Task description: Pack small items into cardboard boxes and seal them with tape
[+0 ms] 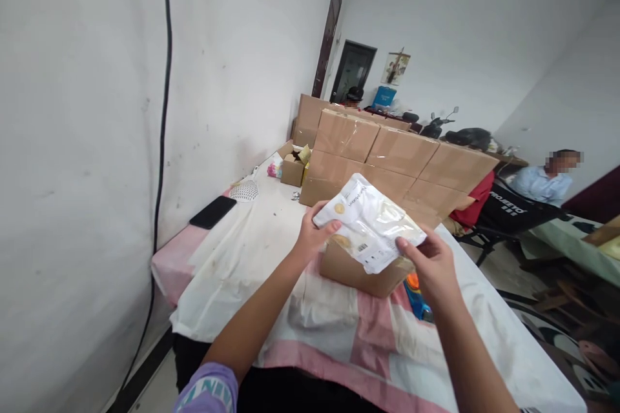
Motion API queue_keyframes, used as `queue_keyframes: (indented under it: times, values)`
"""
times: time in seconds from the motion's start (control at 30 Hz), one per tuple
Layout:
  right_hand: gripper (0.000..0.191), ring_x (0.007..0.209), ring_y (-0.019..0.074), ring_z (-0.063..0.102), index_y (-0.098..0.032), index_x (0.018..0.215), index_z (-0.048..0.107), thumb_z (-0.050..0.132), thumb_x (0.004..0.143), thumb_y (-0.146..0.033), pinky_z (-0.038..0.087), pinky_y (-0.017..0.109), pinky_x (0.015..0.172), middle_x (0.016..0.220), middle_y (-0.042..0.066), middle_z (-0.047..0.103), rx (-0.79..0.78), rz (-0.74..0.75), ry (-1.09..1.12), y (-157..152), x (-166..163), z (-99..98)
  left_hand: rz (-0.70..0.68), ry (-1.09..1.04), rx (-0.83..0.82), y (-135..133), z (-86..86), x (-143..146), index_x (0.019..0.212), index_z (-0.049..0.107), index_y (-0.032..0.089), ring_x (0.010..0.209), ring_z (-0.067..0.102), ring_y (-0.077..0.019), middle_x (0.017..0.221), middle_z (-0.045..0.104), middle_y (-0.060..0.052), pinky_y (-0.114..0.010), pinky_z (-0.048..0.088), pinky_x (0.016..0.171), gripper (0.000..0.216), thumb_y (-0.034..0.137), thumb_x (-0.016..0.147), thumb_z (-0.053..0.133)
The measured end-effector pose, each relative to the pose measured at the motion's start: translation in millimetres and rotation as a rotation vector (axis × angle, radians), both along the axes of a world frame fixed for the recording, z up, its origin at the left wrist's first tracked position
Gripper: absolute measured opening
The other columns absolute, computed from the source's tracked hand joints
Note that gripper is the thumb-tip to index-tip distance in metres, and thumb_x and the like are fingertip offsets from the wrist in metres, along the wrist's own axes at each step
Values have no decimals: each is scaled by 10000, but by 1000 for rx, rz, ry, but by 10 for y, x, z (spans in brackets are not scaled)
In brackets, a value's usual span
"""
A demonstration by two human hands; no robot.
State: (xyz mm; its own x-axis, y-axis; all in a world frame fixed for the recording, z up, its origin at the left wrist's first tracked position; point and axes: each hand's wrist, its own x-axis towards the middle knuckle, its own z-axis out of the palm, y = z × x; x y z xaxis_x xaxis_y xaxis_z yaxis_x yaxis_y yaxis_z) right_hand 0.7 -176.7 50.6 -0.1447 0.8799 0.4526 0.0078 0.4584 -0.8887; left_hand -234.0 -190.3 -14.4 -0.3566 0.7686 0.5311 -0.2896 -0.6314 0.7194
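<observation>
A shiny white plastic pouch [371, 219] with dark print and a round gold mark is stretched between both hands. My left hand [312, 232] pinches its left end, thumb on top. On the right end, my right hand [429, 258] grips with the thumb over the front and the fingers behind. Directly beneath the pouch stands a brown cardboard box [356, 277], its top partly hidden by the pouch. A blue and orange packet [417, 300] lies beside that box, partly covered by my right hand.
Stacked taped cartons [368, 155] form a wall across the table's far side. To the left lie a black phone [213, 211], a white perforated scoop [245, 191] and a small open box [292, 171]. A person [547, 177] sits at the right, behind a black chair [508, 210].
</observation>
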Motion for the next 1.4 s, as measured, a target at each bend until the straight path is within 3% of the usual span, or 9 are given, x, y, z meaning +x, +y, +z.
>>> queue_keyframes:
  times: [0.17, 0.33, 0.4, 0.53, 0.7, 0.87, 1.07, 1.2, 1.4]
  values:
    - [372, 677, 200, 657, -174, 887, 773, 821, 730, -508, 502, 273, 573, 798, 52, 746, 41, 169, -569, 163, 114, 566, 36, 189, -10, -71, 33, 130, 1181, 644, 185, 1039, 673, -255, 1157, 708, -107, -320, 548, 845, 613, 559, 725, 808]
    - [449, 621, 185, 624, -171, 847, 762, 749, 756, -610, 470, 267, 553, 701, 31, 696, 202, 51, -623, 499, 204, 888, 99, 392, -54, -44, 53, 117, 1555, 257, 292, 1342, 531, -272, 1511, 504, -141, -394, 449, 1062, 922, 497, 811, 761]
    - [433, 656, 191, 629, -167, 855, 757, 719, 788, -593, 462, 268, 581, 729, 37, 703, 267, -7, -654, 692, 278, 944, 142, 542, -121, -33, 61, 83, 1553, 262, 299, 1355, 518, -267, 1471, 557, -125, -431, 397, 1104, 872, 447, 840, 741]
    - [352, 702, 205, 616, -143, 808, 742, 649, 843, -481, 404, 283, 611, 764, 70, 716, 363, -52, -907, 1015, 311, 779, 122, 1031, -161, 1, 62, 23, 1177, 679, 282, 1213, 599, -279, 1222, 730, -46, -454, 367, 1082, 324, 373, 867, 699]
    - [222, 666, 189, 578, -157, 761, 742, 641, 824, -344, 360, 295, 620, 735, 71, 722, 206, 150, -1083, 1134, 78, 50, 121, 1305, 13, 80, 15, 46, 914, 749, 262, 949, 667, -236, 933, 778, -24, -430, 353, 1009, 147, 283, 914, 604]
    - [165, 577, 156, 551, -194, 602, 689, 824, 623, -287, 381, 276, 584, 608, 15, 686, 13, 283, -1025, 1193, -33, -420, 119, 1368, 71, 80, 1, 92, 904, 757, 276, 875, 666, -231, 859, 767, -33, -398, 365, 946, 163, 302, 912, 596]
    - [348, 818, 201, 677, -177, 890, 726, 731, 786, -509, 510, 324, 725, 937, 72, 751, -158, 385, -440, 1131, 340, -174, 124, 1295, 30, 54, 36, 58, 901, 763, 284, 890, 654, -220, 874, 769, -13, -398, 336, 987, 170, 314, 905, 595]
    - [374, 813, 226, 681, -188, 740, 647, 812, 725, -523, 521, 399, 736, 903, 57, 718, -377, 655, 49, 917, 526, -80, 135, 1343, 16, 73, 22, 37, 943, 753, 282, 935, 654, -223, 915, 774, -4, -401, 329, 984, 171, 332, 921, 590]
    - [498, 801, 234, 623, -204, 556, 497, 795, 745, -555, 499, 444, 732, 801, 55, 647, -439, 769, 192, 800, 602, -160, 142, 1398, 3, 68, 15, 35, 985, 738, 274, 948, 660, -219, 974, 780, -10, -410, 337, 993, 185, 329, 936, 568]
